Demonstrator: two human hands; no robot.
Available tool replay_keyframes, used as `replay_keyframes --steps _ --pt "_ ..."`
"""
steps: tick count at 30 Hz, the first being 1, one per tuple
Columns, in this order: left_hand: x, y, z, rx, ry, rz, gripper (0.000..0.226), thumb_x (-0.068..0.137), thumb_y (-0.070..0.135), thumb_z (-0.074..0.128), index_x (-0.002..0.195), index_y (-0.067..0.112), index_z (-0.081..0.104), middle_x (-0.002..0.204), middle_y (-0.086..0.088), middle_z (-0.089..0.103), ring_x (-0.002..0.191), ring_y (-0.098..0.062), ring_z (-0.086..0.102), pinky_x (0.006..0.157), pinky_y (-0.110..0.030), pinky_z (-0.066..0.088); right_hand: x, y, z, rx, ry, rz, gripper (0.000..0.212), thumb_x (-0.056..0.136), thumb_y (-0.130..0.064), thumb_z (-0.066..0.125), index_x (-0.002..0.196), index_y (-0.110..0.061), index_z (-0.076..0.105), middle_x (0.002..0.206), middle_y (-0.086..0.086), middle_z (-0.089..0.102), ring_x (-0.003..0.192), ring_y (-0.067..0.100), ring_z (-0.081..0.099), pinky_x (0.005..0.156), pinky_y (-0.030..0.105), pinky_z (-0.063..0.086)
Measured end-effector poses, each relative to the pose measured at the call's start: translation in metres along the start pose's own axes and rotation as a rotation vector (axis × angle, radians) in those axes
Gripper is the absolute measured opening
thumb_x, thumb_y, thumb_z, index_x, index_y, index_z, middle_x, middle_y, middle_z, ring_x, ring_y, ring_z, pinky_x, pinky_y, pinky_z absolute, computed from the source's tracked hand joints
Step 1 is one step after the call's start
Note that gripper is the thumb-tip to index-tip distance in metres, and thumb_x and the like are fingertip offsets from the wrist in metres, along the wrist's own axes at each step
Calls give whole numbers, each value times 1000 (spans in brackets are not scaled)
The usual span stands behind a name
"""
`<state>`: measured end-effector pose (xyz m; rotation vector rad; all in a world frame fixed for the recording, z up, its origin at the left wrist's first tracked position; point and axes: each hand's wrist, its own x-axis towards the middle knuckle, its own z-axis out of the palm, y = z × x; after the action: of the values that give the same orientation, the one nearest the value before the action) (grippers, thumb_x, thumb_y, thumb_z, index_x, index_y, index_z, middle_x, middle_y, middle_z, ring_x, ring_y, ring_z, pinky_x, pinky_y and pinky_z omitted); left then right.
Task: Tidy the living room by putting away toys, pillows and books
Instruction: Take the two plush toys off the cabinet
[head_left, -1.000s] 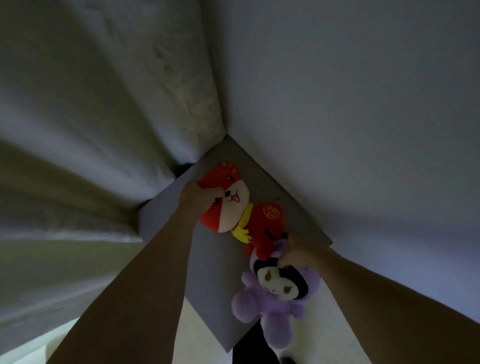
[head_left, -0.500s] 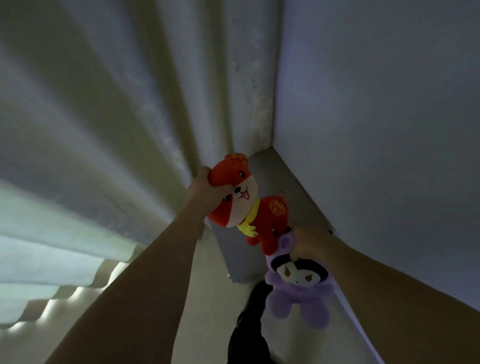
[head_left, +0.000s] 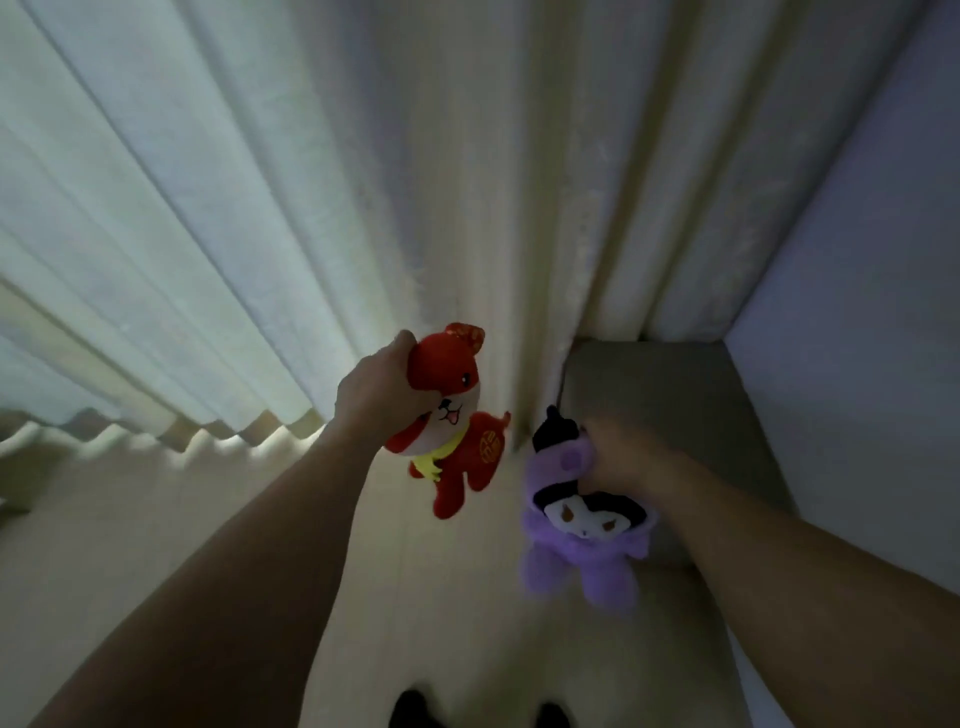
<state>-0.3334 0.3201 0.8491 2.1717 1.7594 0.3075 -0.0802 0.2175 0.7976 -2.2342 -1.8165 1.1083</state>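
Hands both gripping, two plush toys: left round red one, right round purple one.

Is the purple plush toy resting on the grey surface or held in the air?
Held in the air: the right hand grips the purple plush toy, its legs dangling.

Pale pleated curtains glow above beige floor, grey cabinet cornered.

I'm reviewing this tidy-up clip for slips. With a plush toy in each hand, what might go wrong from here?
The left hand grips the red plush only by its head, so the dangling body may snag the curtain. The right hand holds the purple plush by its hood; it could slip free. Neither hand is free.
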Motion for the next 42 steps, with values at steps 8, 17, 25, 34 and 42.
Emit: replay_keyframes --steps 8,17,25,34,42 --pt "-96 -188 -50 156 -56 -45 48 71 42 70 109 26 46 84 10 45 85 -20 54 70 -37 51 12 -181 87 -340 56 -293 32 65 -36 65 86 -22 46 89 -3 52 83 21 54 70 32 48" --pt "-202 -412 -136 92 -50 -218 56 67 43 74 114 32 45 95 8 54 85 -18 52 70 -33 44 8 -407 232 -506 -15 -536 39 68 -39 64 96 -23 41 98 -3 44 95 21 48 80 36 47" --pt "-244 -532 -193 129 -38 -298 55 65 43 73 109 32 43 92 8 52 85 -17 50 68 -34 42 9 -548 299 -556 -21 -692 46 68 -39 66 104 -20 45 105 0 46 105 23 47 87 38 47" --pt "-234 -676 -236 115 -43 -372 54 67 44 74 110 32 43 94 7 55 88 -19 55 72 -36 48 62 -684 377 -586 -80 -748 51 66 -37 69 109 -21 46 106 -1 46 105 21 46 82 34 44" --pt "-215 -818 -290 82 -80 -436 55 69 43 74 113 32 43 95 8 53 88 -18 54 72 -35 47 113 -825 445 -594 -113 -786 52 68 -35 68 113 -20 47 103 -2 45 105 21 48 83 34 44"
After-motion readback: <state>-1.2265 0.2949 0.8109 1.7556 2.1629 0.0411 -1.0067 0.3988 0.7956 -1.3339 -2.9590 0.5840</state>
